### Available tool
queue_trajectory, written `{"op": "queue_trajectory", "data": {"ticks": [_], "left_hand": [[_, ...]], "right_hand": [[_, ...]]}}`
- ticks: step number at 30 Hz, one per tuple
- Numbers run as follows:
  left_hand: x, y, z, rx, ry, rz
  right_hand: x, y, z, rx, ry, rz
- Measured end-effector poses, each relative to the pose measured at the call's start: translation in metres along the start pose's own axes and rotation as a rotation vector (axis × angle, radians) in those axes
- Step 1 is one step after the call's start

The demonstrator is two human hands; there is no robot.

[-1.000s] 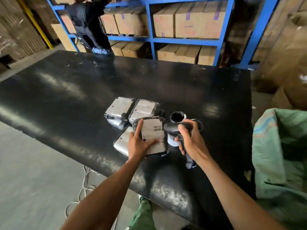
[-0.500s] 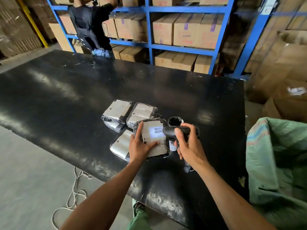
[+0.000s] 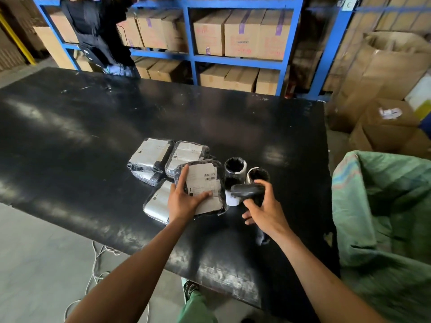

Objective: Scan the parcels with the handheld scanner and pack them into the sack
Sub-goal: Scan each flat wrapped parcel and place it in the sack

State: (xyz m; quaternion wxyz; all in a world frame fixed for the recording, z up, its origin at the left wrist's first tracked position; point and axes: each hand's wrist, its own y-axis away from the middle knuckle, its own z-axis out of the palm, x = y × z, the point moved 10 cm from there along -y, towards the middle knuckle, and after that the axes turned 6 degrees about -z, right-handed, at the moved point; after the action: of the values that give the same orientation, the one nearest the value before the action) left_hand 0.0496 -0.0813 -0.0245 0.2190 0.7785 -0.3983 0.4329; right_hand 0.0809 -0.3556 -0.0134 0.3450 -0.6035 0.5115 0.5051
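The left hand (image 3: pixel 184 201) held a black-wrapped parcel (image 3: pixel 205 187) just above the black table (image 3: pixel 93 136), thumb across its white label and fingers curled round the near left edge, so its grip was clamped on the parcel. Just to the right, the right hand (image 3: pixel 265 213) had its grip wrapped round the handle of the handheld scanner (image 3: pixel 248 190), whose dark head pointed left toward the label, close beside it but not touching. More parcels (image 3: pixel 151 155) lay on the table behind and under the held one, and two wrapped rolls (image 3: pixel 235 170) stood beside the scanner. The green sack (image 3: pixel 384 217) gaped open off the table's right edge.
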Motion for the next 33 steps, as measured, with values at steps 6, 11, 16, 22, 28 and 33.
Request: {"op": "queue_trajectory", "data": {"ticks": [6, 11, 16, 22, 28, 33], "left_hand": [[0.007, -0.016, -0.024, 0.04, 0.014, 0.026], [-0.001, -0.018, -0.025, 0.02, 0.072, 0.027], [0.007, -0.017, -0.015, -0.057, 0.096, 0.05], [0.022, -0.037, 0.02, -0.214, 0.171, 0.073], [0.078, -0.053, 0.079, -0.401, 0.302, 0.075], [0.118, -0.046, 0.14, -0.576, 0.421, 0.039]], "right_hand": [[0.081, 0.001, 0.019, -0.028, 0.422, 0.228], [0.112, 0.001, 0.028, 0.023, 0.418, 0.355], [0.13, 0.001, 0.031, 0.033, 0.368, 0.41], [0.1, -0.011, 0.002, 0.119, 0.339, 0.383], [0.033, -0.061, -0.027, 0.191, -0.175, 0.146], [0.015, -0.083, -0.058, 0.255, -0.142, 0.051]]}}
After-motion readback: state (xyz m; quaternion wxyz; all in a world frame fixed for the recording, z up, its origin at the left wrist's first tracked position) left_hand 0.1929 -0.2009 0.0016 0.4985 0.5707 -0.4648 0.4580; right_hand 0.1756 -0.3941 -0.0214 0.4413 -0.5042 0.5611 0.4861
